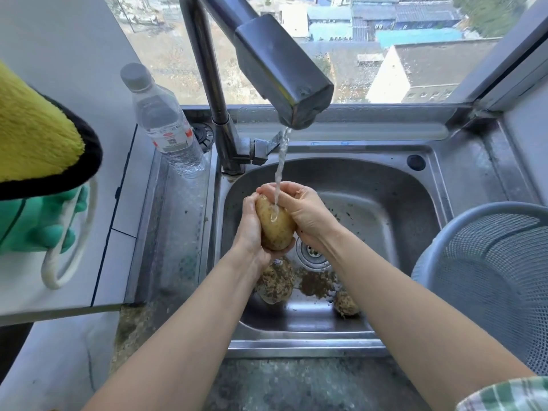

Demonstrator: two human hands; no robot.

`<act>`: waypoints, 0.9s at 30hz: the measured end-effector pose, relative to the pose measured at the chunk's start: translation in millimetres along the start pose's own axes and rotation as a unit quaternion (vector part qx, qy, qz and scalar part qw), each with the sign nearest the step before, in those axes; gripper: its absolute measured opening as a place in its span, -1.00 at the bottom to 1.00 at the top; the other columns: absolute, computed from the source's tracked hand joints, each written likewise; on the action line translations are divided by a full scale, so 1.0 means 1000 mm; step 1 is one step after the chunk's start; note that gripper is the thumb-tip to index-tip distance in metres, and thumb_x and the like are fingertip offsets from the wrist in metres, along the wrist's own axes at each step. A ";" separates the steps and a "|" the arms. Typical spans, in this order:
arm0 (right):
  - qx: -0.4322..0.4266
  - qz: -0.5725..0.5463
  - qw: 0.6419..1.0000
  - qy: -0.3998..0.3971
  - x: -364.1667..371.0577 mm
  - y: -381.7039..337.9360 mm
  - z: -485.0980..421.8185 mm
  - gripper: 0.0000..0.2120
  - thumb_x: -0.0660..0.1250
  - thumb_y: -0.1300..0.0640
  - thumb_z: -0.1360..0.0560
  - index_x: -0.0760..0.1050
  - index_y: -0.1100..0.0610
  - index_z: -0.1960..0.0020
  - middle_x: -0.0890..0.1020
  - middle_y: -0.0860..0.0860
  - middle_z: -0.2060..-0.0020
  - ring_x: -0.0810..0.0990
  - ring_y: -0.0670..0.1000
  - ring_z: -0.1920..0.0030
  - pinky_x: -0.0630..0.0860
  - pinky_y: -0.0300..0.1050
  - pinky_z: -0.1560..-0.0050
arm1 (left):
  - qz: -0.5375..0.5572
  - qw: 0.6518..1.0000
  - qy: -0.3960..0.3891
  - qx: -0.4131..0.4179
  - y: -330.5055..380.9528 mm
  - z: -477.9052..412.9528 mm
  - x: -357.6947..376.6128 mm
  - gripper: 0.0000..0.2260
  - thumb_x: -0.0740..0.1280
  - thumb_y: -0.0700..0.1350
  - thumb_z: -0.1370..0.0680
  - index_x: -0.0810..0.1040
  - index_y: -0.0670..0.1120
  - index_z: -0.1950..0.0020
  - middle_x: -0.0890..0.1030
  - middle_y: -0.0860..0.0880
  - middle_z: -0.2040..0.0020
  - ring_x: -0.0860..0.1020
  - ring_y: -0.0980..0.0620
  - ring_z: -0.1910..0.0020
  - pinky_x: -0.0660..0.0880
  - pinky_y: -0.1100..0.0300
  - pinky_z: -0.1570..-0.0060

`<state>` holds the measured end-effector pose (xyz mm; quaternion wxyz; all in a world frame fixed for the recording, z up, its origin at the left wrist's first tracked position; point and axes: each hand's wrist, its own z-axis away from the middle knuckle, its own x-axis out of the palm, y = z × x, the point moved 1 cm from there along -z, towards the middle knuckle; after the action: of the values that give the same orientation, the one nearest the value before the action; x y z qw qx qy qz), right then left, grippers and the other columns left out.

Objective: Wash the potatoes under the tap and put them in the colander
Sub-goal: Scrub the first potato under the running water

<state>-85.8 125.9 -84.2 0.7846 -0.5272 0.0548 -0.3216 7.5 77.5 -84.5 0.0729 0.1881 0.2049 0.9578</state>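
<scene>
Potatoes (275,283) caked in dirt, two of them, lie on the floor of the steel sink (385,185), the largest thing in view, set in the tabletop below a window; just right of the sink stands the grey mesh colander (489,262); the tap (281,69) arches over the basin, and a thin stream of water (280,167) falls from its spout; a yellow cloth (32,129) and a green glove (29,223) hang at the far left; a clear plastic bottle (166,126) stands just left of the tap's base; the left hand (252,229) cups the clean potato (275,226) from beneath, and the right hand (305,212) curls over its top; each grip is closed round it, right under the stream; the second dirty potato (345,304) is partly hidden by the right forearm, near the drain (311,253).
</scene>
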 end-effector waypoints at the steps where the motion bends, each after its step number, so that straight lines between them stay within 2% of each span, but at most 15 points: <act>1: 0.005 -0.003 1.000 -0.026 -0.002 0.000 -0.001 -0.74 0.42 0.18 -0.50 0.61 0.25 -0.16 0.64 0.23 -0.11 0.61 0.12 -0.14 0.52 0.10 -0.29 | 0.001 1.000 0.001 -0.003 0.001 0.000 -0.001 -0.55 0.22 0.28 -0.50 0.61 -0.06 -0.04 0.63 -0.18 -0.02 0.60 -0.13 0.01 0.58 0.03 0.20; 3: 0.017 -0.019 0.992 -0.127 -0.010 -0.004 0.001 -0.64 0.32 0.28 -0.55 0.49 0.29 -0.33 0.56 0.28 -0.26 0.52 0.19 -0.32 0.42 0.12 -0.38 | 0.004 1.000 -0.005 -0.015 0.004 -0.001 -0.003 -0.56 0.21 0.27 -0.51 0.62 -0.07 0.05 0.64 -0.16 0.08 0.59 -0.11 0.09 0.57 0.04 0.19; 5: 0.020 -0.033 0.978 -0.204 -0.018 -0.007 0.003 -0.57 0.24 0.35 -0.57 0.37 0.31 -0.43 0.45 0.31 -0.36 0.40 0.23 -0.42 0.36 0.14 -0.43 | 0.008 0.999 -0.019 -0.024 0.006 -0.001 -0.004 -0.56 0.19 0.27 -0.51 0.62 -0.08 0.09 0.64 -0.14 0.14 0.58 -0.09 0.15 0.57 0.06 0.22; 7: 0.025 -0.044 0.980 -0.192 -0.015 -0.009 0.004 -0.59 0.25 0.36 -0.56 0.40 0.32 -0.40 0.48 0.30 -0.33 0.45 0.21 -0.38 0.35 0.16 -0.43 | -0.001 1.000 -0.017 -0.024 0.006 -0.003 -0.003 -0.55 0.17 0.29 -0.51 0.62 -0.06 0.08 0.65 -0.14 0.14 0.59 -0.09 0.15 0.57 0.07 0.26; 10: -0.002 0.020 0.999 -0.051 0.002 -0.011 0.002 -0.77 0.38 0.29 -0.51 0.58 0.25 -0.16 0.61 0.27 -0.18 0.59 0.12 -0.17 0.43 0.19 -0.37 | -0.009 1.000 -0.009 -0.020 0.005 -0.005 -0.003 -0.56 0.17 0.27 -0.50 0.63 -0.06 0.10 0.63 -0.12 0.19 0.58 -0.08 0.17 0.57 0.09 0.24; 11: -0.009 0.040 0.999 -0.036 0.003 -0.009 0.001 -0.78 0.40 0.27 -0.50 0.58 0.25 -0.14 0.62 0.27 -0.17 0.60 0.11 -0.15 0.45 0.18 -0.35 | -0.005 1.000 -0.011 -0.024 0.004 -0.007 -0.004 -0.56 0.17 0.27 -0.50 0.62 -0.07 0.10 0.62 -0.12 0.20 0.58 -0.08 0.19 0.56 0.09 0.25; 12: -0.006 0.042 0.997 -0.060 0.001 -0.008 0.001 -0.74 0.39 0.28 -0.51 0.56 0.27 -0.19 0.60 0.27 -0.19 0.59 0.12 -0.18 0.45 0.17 -0.36 | -0.003 1.000 -0.014 -0.027 0.005 -0.007 -0.006 -0.55 0.17 0.27 -0.49 0.62 -0.07 0.09 0.62 -0.13 0.21 0.57 -0.08 0.22 0.55 0.11 0.28; 14: 0.013 -0.011 0.988 -0.156 -0.007 -0.006 0.003 -0.60 0.32 0.35 -0.52 0.45 0.30 -0.35 0.52 0.26 -0.32 0.50 0.16 -0.34 0.40 0.13 -0.40 | -0.005 0.999 -0.022 -0.033 0.007 -0.007 -0.009 -0.51 0.14 0.28 -0.50 0.62 -0.09 0.05 0.62 -0.16 0.19 0.57 -0.10 0.25 0.55 0.12 0.32; 16: 0.023 -0.065 0.979 -0.194 -0.012 -0.006 0.004 -0.57 0.29 0.39 -0.51 0.43 0.27 -0.38 0.47 0.24 -0.37 0.42 0.20 -0.41 0.37 0.12 -0.42 | -0.010 0.999 -0.027 -0.031 0.007 -0.008 -0.010 -0.50 0.11 0.29 -0.52 0.61 -0.09 0.04 0.63 -0.17 0.18 0.58 -0.11 0.24 0.57 0.11 0.31; 17: 0.020 -0.071 0.983 -0.168 -0.009 -0.006 0.004 -0.62 0.32 0.37 -0.51 0.48 0.24 -0.32 0.49 0.25 -0.35 0.45 0.21 -0.39 0.38 0.14 -0.42 | -0.017 0.999 -0.025 -0.024 0.007 -0.007 -0.009 -0.50 0.11 0.29 -0.52 0.62 -0.09 0.04 0.64 -0.17 0.19 0.58 -0.11 0.24 0.57 0.10 0.32; 19: -0.001 -0.048 0.997 -0.061 0.002 -0.006 0.002 -0.81 0.40 0.26 -0.50 0.59 0.16 -0.11 0.59 0.28 -0.22 0.57 0.20 -0.24 0.44 0.19 -0.36 | -0.033 0.999 -0.023 -0.006 0.006 -0.007 -0.005 -0.51 0.12 0.29 -0.52 0.63 -0.07 0.08 0.64 -0.15 0.20 0.59 -0.11 0.22 0.56 0.08 0.30; 21: -0.014 -0.022 0.999 0.022 0.010 -0.007 -0.001 -0.93 0.41 0.18 -0.51 0.61 0.14 0.01 0.66 0.27 -0.07 0.63 0.16 -0.09 0.51 0.18 -0.28 | -0.027 0.999 -0.021 0.011 0.004 -0.007 -0.003 -0.55 0.14 0.27 -0.53 0.63 -0.05 0.13 0.64 -0.14 0.18 0.60 -0.12 0.15 0.57 0.04 0.22; 23: 0.002 -0.020 0.998 0.060 0.012 -0.007 -0.003 -0.89 0.28 0.18 -0.60 0.58 0.15 -0.06 0.69 0.19 -0.05 0.65 0.12 -0.09 0.57 0.08 -0.22 | -0.014 0.999 -0.023 0.019 0.002 -0.006 -0.003 -0.57 0.14 0.24 -0.55 0.63 -0.05 0.13 0.65 -0.14 0.16 0.60 -0.12 0.10 0.56 0.01 0.14; 25: 0.023 0.004 0.996 0.084 0.012 -0.006 0.000 -0.77 0.14 0.13 -0.67 0.54 0.13 -0.19 0.65 0.11 -0.14 0.61 0.05 -0.16 0.56 -0.02 -0.22 | -0.006 0.999 -0.023 0.023 0.001 -0.007 -0.003 -0.58 0.14 0.21 -0.56 0.64 -0.07 0.06 0.66 -0.17 0.10 0.61 -0.14 0.05 0.57 -0.02 0.10; 27: 0.033 0.041 0.995 0.085 0.015 -0.002 0.006 -0.72 0.12 0.00 -0.67 0.53 0.06 -0.23 0.62 0.03 -0.16 0.58 -0.03 -0.18 0.52 -0.07 -0.24 | 0.009 0.998 0.001 0.061 0.002 -0.011 -0.005 -0.61 0.14 0.15 -0.60 0.62 -0.10 -0.03 0.66 -0.19 0.01 0.63 -0.16 0.00 0.61 -0.03 0.08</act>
<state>-72.0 122.2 -76.2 0.8065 -0.4691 0.1318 -0.3347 7.5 71.0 -94.8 0.0523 0.1929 0.2612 0.9444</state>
